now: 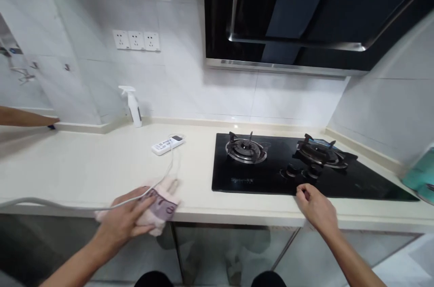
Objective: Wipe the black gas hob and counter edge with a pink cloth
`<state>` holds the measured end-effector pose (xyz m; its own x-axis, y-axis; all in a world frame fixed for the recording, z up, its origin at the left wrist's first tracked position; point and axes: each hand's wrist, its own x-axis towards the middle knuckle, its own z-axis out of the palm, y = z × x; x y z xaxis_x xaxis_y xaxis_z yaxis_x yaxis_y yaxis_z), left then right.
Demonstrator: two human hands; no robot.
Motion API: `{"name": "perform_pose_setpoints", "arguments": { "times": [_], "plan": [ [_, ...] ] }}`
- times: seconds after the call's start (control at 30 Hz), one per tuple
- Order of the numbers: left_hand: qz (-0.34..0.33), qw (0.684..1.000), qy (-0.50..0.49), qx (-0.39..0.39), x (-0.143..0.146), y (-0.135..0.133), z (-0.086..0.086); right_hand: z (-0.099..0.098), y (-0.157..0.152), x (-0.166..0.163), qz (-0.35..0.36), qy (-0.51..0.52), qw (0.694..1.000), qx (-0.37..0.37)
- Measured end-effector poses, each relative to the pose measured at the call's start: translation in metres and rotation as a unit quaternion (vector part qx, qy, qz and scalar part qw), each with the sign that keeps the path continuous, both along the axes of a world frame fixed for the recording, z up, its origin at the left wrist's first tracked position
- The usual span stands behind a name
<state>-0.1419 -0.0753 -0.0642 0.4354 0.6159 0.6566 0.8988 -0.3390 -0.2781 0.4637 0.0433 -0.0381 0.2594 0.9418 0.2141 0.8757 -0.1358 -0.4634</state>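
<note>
My left hand [127, 219] lies on a pink and purple cloth [162, 205] at the front edge of the cream countertop [101, 165], fingers closed over it. A thin white cable [169, 165] runs from under that hand up to a white remote-like device [167, 144]. My right hand [313, 208] rests at the front edge of the black gas hob [356, 183], fingers curled, just below the two control knobs [301, 171]. Nothing shows in the right hand.
The hob has two burners [246, 149] [320, 153]. A white spray bottle [133, 106] stands by the tiled wall. A black extractor hood [305, 11] hangs above. Another person's arm [23, 117] reaches in at far left. A teal object [420, 174] sits at far right.
</note>
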Motion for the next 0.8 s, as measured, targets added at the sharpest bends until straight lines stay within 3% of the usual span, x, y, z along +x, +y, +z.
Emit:
{"name": "perform_pose_setpoints", "arguments": {
  "times": [0.1, 0.17, 0.23, 0.4, 0.53, 0.63, 0.73, 0.8],
  "plan": [
    [0.036, 0.999, -0.007, -0.015, -0.026, -0.011, 0.009, 0.002, -0.002, -0.002, 0.005, 0.001, 1.0, 0.013],
    [0.039, 0.999, -0.012, -0.013, -0.013, -0.012, 0.01, 0.004, -0.003, -0.004, 0.006, 0.0, 1.0, 0.019],
    [0.021, 1.0, -0.005, 0.005, 0.019, -0.008, 0.007, 0.006, -0.004, -0.006, 0.003, 0.002, 1.0, 0.021],
    [-0.06, 0.997, 0.042, 0.012, 0.147, 0.02, -0.002, 0.009, -0.005, -0.01, -0.004, 0.014, 0.999, 0.039],
    [-0.074, 0.991, 0.052, -0.101, 0.269, 0.043, 0.005, 0.007, -0.004, -0.008, 0.003, 0.027, 0.998, 0.061],
    [-0.122, 0.977, 0.047, -0.169, 0.354, 0.058, 0.016, 0.004, 0.0, -0.003, 0.029, 0.082, 0.993, 0.082],
    [-0.145, 0.966, 0.026, -0.215, 0.415, 0.068, 0.029, 0.006, -0.002, 0.003, 0.053, 0.192, 0.965, 0.17],
    [-0.16, 0.954, 0.002, -0.252, 0.432, 0.069, 0.04, 0.009, -0.011, 0.005, 0.052, 0.226, 0.938, 0.258]
  ]
}}
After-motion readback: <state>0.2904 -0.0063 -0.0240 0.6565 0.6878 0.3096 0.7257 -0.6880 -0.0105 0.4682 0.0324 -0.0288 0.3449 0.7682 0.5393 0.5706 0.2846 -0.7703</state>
